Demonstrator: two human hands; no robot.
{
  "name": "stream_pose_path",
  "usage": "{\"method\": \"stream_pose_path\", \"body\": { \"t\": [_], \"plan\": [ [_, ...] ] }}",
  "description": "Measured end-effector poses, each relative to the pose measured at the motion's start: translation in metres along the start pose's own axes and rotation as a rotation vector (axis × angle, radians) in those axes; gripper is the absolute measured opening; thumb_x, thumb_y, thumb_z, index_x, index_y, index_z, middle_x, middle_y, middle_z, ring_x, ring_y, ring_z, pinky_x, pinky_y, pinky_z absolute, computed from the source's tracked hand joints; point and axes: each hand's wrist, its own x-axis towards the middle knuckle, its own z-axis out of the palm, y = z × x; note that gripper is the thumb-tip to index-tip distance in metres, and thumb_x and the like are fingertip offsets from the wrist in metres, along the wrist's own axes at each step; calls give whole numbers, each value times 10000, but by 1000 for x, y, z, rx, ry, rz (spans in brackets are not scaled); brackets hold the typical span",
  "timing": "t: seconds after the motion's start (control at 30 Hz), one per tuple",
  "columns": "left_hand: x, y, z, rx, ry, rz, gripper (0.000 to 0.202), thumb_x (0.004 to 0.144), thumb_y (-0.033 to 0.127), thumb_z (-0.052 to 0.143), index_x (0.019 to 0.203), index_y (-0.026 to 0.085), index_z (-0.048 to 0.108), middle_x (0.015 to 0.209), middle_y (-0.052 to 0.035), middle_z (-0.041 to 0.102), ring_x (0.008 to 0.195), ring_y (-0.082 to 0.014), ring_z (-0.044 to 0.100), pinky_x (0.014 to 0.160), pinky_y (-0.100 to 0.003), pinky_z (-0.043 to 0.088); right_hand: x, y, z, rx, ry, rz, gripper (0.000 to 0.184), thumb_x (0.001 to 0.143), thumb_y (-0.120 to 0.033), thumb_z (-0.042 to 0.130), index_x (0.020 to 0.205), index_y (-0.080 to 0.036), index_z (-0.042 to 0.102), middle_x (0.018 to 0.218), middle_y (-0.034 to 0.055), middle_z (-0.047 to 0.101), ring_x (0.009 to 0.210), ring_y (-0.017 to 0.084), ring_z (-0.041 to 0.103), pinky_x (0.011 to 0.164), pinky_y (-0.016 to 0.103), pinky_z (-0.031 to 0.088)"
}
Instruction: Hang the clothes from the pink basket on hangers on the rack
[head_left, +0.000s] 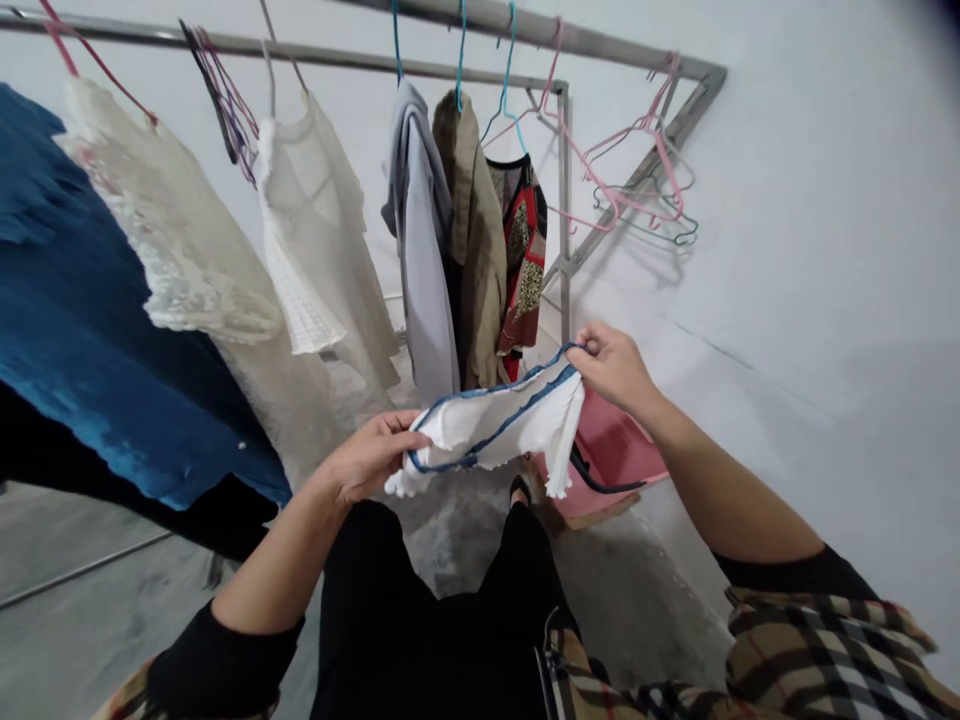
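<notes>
A white garment (499,425) with blue trim is stretched between my two hands in front of my legs. My left hand (379,450) pinches its left end, thumb on top. At the upper right end, my right hand (611,365) grips the blue-trimmed edge between thumb and fingers. The cloth sags a little in the middle, and a loose white flap hangs down below my right hand. Its full shape is folded away, so I cannot tell what kind of garment it is.
Metal rails (480,15) carry a blue garment (112,300), white tops (322,200), a grey garment (424,250), a tan one (480,230) and a red patterned one (525,250). Pink hangers (664,150) hang at right. A pink basket (615,440) stands on the floor by the wall.
</notes>
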Motion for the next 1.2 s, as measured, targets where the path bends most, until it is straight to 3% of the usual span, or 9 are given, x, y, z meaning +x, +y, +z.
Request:
{"method": "stream_pose_path", "body": {
  "t": [0.2, 0.4, 0.47, 0.57, 0.63, 0.73, 0.93, 1.07, 1.2],
  "plan": [
    [6, -3, 18, -44, -246, -160, 269, 586, 262, 835, 789, 118, 734, 698, -68, 708, 594, -135, 626, 585, -210, 492, 24, 10, -3, -247, -244, 66, 95, 721, -287, 542, 729, -192, 538, 547, -34, 522, 524, 106, 450, 529, 240, 307],
    [5, -6, 21, 70, -180, -70, 398, 686, 495, 788, 695, 111, 682, 654, -55, 682, 559, -119, 580, 586, -218, 462, 49, -3, -23, -345, -656, 56, 140, 714, -299, 621, 710, -162, 645, 628, 12, 630, 601, 137, 544, 580, 250, 390],
    [4, -6, 21, 58, -162, -31, 401, 703, 510, 772, 736, 118, 692, 676, -53, 687, 576, -121, 582, 612, -226, 466, 69, -13, -39, -284, -419, -13, 223, 758, -366, 607, 775, -156, 681, 732, 45, 671, 682, 166, 587, 644, 277, 439],
    [2, -8, 21, 50, -138, -31, 420, 705, 527, 765, 771, 118, 701, 690, -56, 683, 580, -118, 572, 611, -221, 451, 117, -22, -61, -289, 277, -120, 339, 813, -402, 574, 1013, -145, 669, 1000, 114, 667, 893, 226, 609, 819, 368, 473],
    [2, -10, 21, 43, -114, -33, 432, 687, 539, 773, 738, 118, 690, 662, -46, 662, 555, -105, 542, 579, -208, 425, 154, -22, -68, -329, 458, -106, 440, 791, -378, 622, 1149, -123, 619, 1155, 163, 609, 1035, 277, 579, 921, 438, 444],
    [1, -12, 20, 28, -93, -27, 437, 672, 542, 783, 687, 122, 663, 623, -24, 627, 531, -88, 500, 554, -197, 395, 200, -18, -62, -192, 354, 12, 500, 734, -302, 686, 1175, -92, 585, 1045, 169, 626, 949, 270, 595, 847, 442, 471],
    [-2, -10, 11, 0, -21, 1, 438, 677, 537, 782, 709, 119, 655, 633, -13, 610, 537, -73, 478, 543, -184, 371, 230, -40, -32, 435, 239, 108, 38, 773, -192, 562, 765, -155, 566, 498, -79, 329, 441, 67, 279, 470, 250, 326],
    [-3, -5, 8, -23, 50, 33, 410, 666, 505, 801, 766, 131, 667, 653, -7, 628, 539, -75, 499, 541, -184, 378, 216, -57, -27, 564, 357, 80, 44, 805, -205, 513, 778, -178, 535, 501, -86, 289, 426, 66, 247, 435, 230, 272],
    [-3, -1, 9, -84, 128, 61, 425, 619, 470, 839, 828, 148, 657, 673, 5, 652, 559, -91, 552, 557, -190, 425, 151, -48, -20, 525, 356, 25, 165, 823, -349, 544, 807, -186, 557, 508, -86, 280, 436, 82, 285, 445, 240, 297]
  ]
}}
